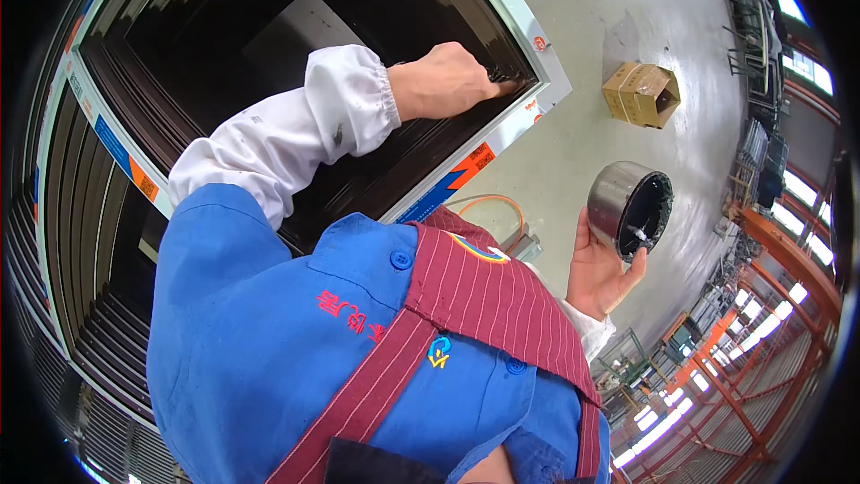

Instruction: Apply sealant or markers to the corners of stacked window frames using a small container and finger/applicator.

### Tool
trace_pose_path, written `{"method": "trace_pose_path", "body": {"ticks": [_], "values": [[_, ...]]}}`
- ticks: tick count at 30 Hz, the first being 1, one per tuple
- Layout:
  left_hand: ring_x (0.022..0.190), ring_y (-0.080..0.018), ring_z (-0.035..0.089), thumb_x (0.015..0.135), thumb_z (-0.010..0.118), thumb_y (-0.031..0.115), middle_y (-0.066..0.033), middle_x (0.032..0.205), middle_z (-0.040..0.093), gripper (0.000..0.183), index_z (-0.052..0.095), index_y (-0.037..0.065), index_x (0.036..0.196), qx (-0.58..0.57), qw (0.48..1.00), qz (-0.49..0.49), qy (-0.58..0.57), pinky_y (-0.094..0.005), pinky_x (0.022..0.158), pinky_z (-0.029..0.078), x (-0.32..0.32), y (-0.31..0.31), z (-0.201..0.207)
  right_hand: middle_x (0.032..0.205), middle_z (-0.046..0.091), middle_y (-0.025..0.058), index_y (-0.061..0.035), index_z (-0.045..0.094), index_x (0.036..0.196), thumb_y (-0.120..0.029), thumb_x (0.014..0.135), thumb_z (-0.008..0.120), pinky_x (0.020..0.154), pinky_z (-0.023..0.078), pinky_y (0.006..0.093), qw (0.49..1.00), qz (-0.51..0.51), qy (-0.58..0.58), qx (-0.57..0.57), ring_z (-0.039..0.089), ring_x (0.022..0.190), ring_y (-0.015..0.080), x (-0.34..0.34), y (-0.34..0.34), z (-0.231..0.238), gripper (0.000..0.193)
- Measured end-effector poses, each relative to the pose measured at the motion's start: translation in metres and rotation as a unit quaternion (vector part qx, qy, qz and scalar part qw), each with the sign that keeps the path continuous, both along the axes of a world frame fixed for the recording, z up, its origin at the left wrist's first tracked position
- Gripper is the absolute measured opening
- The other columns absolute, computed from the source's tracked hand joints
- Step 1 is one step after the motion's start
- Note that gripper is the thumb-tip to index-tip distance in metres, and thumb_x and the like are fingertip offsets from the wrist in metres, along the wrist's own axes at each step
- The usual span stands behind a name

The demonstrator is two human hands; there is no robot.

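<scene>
My left hand (443,82), in a white sleeve cover, is closed at the inner corner of a large frame (548,58) with pale edges. Its fingertips press into the corner beside something small and dark, which I cannot make out. Several such frames with dark brown inner profiles stand stacked together. Away to the right, my right hand (598,280) grips a metal pot (618,200) from beneath, thumb at its rim. The pot is tilted so its opening faces right. Its inside is dark, the rim is smeared, and a small pale piece shows near the lower edge.
An open cardboard box (641,95) stands on the grey floor (573,0) beyond the frame's corner. An orange hose (506,201) curls near the frame's near edge. Metal racks (757,36) and orange steel beams (788,260) line the right side.
</scene>
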State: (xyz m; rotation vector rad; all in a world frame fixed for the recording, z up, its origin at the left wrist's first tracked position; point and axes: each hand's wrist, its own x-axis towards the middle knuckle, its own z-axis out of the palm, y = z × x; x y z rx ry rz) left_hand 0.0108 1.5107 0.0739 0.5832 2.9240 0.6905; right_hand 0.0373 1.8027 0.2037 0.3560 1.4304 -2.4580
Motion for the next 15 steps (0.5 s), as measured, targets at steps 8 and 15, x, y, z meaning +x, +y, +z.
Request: {"method": "trace_pose_path", "body": {"ticks": [8, 15], "values": [[0.059, -0.0247, 0.063, 0.082, 0.048, 0.009, -0.0072, 0.062, 0.060, 0.047, 0.051, 0.016, 0.128, -0.002, 0.997, 0.000, 0.081, -0.0353, 0.048, 0.047, 0.004, -0.006, -0.002, 0.136, 0.043, 0.0141, -0.0074, 0.039, 0.135, -0.035, 0.083, 0.063, 0.109, 0.033, 0.0489, 1.000, 0.003, 0.008, 0.004, 0.041, 0.125, 0.0313, 0.002, 0.002, 0.001, 0.064], [0.063, -0.0249, 0.063, 0.083, 0.050, 0.012, -0.0063, 0.067, 0.061, 0.042, 0.056, 0.023, 0.124, 0.006, 0.988, -0.008, 0.152, -0.0363, 0.052, 0.049, -0.020, -0.011, -0.016, 0.136, 0.043, 0.0132, -0.0083, 0.040, 0.135, -0.037, 0.083, 0.061, 0.109, 0.033, 0.0488, 1.000, 0.005, 0.010, 0.008, 0.041, 0.125, 0.0307, 0.004, 0.005, -0.001, 0.062]]}}
